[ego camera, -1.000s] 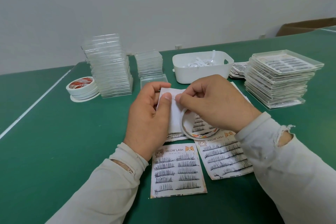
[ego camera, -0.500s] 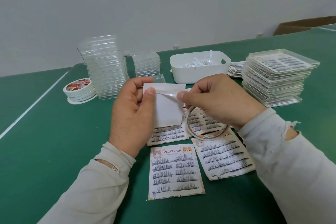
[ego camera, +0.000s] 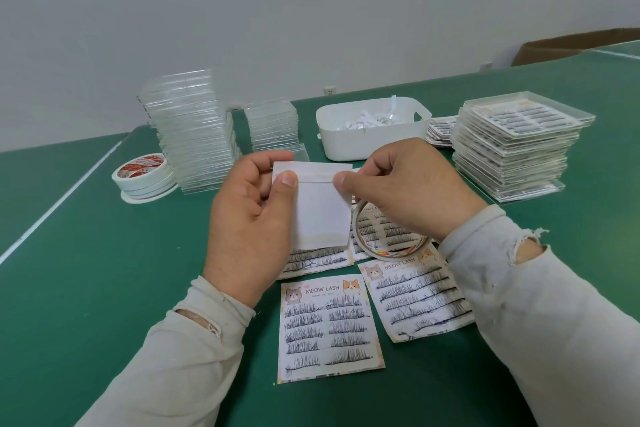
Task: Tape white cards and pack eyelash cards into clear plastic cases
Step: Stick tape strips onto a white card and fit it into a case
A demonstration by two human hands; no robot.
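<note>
My grip: both hands closed on the white card (ego camera: 318, 208).
Left hand (ego camera: 252, 222) thumb pins the tape strip (ego camera: 315, 177); right hand (ego camera: 401, 187) pinches its far end, keeping it taut and straight, I judge.

Soft, even light, faint shadows, sharp centre, wide-angle bowing at edges.

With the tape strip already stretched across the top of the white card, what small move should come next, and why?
Probably press the strip down and tear it from the roll. The left hand holds the white card, thumb on the tape strip; the right hand pinches its other end, the tape roll hanging below.
</note>
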